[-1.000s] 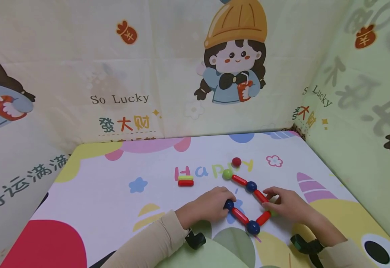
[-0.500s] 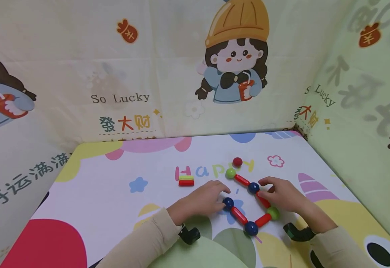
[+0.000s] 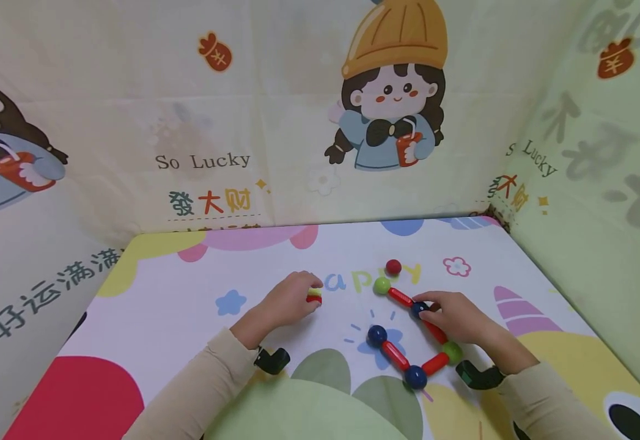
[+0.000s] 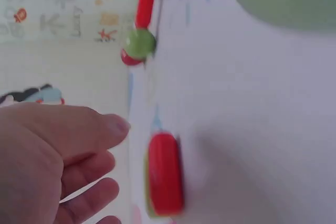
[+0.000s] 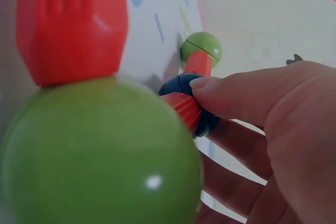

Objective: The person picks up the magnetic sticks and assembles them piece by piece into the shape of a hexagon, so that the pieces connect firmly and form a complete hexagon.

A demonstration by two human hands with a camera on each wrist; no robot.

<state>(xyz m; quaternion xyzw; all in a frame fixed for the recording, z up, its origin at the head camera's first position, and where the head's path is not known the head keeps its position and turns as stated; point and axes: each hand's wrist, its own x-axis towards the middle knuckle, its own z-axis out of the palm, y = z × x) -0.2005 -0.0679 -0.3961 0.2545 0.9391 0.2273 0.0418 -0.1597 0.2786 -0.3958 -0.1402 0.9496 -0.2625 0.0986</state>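
My left hand (image 3: 288,299) is at a red rod (image 4: 166,176) and a yellow-green rod (image 3: 315,292), which lie side by side. In the left wrist view its thumb and fingers are spread and stand apart from the red rod. With thumb and fingers, my right hand (image 3: 454,316) pinches a dark blue ball (image 5: 176,84) in a chain of red rods and balls. From that ball one red rod (image 3: 400,297) leads to a green ball (image 3: 382,285). Another runs to a nearer green ball (image 5: 102,156), and on through a blue ball (image 3: 415,377) to an end blue ball (image 3: 377,335).
A loose-looking red ball (image 3: 393,267) sits just behind the far green ball. The printed tabletop (image 3: 187,330) has cartoon shapes and letters. Patterned cloth walls (image 3: 286,122) rise at the back and both sides.
My left hand has left the end blue ball and moved left and away to the two rods. My right hand has slid up the chain from a red rod to the dark blue ball.
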